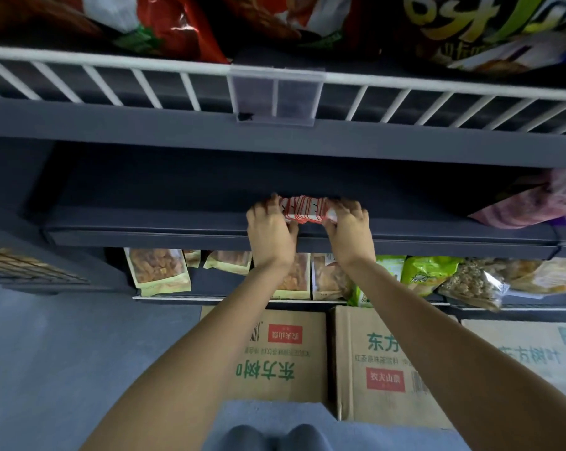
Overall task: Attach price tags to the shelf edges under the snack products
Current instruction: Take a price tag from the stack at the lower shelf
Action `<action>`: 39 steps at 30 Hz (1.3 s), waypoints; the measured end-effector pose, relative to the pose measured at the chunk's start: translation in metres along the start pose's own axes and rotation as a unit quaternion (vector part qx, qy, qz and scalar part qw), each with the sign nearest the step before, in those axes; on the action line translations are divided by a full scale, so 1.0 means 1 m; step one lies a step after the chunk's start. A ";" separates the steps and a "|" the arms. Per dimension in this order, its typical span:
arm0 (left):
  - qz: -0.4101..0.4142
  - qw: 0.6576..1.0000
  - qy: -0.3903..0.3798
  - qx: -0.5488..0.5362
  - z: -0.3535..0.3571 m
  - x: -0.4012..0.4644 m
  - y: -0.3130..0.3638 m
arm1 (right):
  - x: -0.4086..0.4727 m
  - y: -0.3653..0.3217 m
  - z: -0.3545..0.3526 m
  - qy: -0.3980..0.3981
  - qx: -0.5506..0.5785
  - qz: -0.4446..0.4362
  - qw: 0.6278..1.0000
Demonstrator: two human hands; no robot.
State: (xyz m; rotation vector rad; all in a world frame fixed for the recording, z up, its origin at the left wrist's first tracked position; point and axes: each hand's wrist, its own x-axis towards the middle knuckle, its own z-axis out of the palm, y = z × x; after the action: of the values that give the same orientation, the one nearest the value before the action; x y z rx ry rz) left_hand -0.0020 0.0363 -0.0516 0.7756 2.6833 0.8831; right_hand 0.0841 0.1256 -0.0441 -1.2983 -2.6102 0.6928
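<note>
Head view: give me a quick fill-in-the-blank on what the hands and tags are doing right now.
1. The stack of red-and-white price tags is held by ____ hands, the left hand and the right hand.
2. The clear tag holder hangs on the ____ wire rail.
3. On the floor below stand ____ boxes.

Missing words: both; white; cardboard

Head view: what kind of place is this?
Probably a shop aisle: dark grey metal shelves of bagged snacks, a clear plastic tag holder, printed brown cardboard cartons on the floor.
</note>
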 end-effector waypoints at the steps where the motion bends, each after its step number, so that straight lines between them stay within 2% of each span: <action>1: 0.012 1.000 -0.008 -0.010 0.001 -0.001 0.002 | -0.001 -0.002 0.001 0.001 0.004 -0.006 1.000; 9: 0.050 0.996 -0.051 -0.062 0.000 0.002 0.007 | 0.008 -0.013 0.008 -0.024 0.032 -0.065 0.997; 11: 0.026 0.993 -0.053 -0.099 -0.004 0.005 0.008 | 0.012 -0.017 0.006 -0.052 0.046 -0.067 0.995; 16: -0.094 0.970 -0.094 -0.203 -0.013 0.020 0.014 | 0.023 -0.020 0.000 -0.110 0.048 -0.058 0.991; 19: -0.113 0.968 -0.113 -0.193 -0.015 0.025 0.018 | 0.024 -0.017 0.000 -0.121 0.067 -0.045 0.989; 22: -0.083 0.974 -0.138 -0.159 -0.019 0.026 0.021 | 0.021 -0.016 -0.004 -0.115 0.065 -0.054 0.990; 26: -0.017 0.979 -0.174 -0.106 -0.036 0.021 0.022 | 0.012 -0.021 -0.014 -0.116 0.118 -0.034 0.986; 32: 0.045 0.969 -0.202 -0.137 -0.088 -0.015 0.028 | -0.033 -0.033 -0.060 -0.094 0.215 -0.032 0.971; 39: 0.107 0.976 -0.152 -0.117 -0.152 -0.073 0.078 | -0.092 -0.052 -0.134 -0.068 0.271 0.039 0.959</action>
State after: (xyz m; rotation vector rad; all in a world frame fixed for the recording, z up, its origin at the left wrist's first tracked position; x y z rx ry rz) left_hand 0.0382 -0.0244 0.1190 1.0596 2.2138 1.0140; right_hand 0.1471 0.0716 0.1049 -1.2075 -2.2214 1.4298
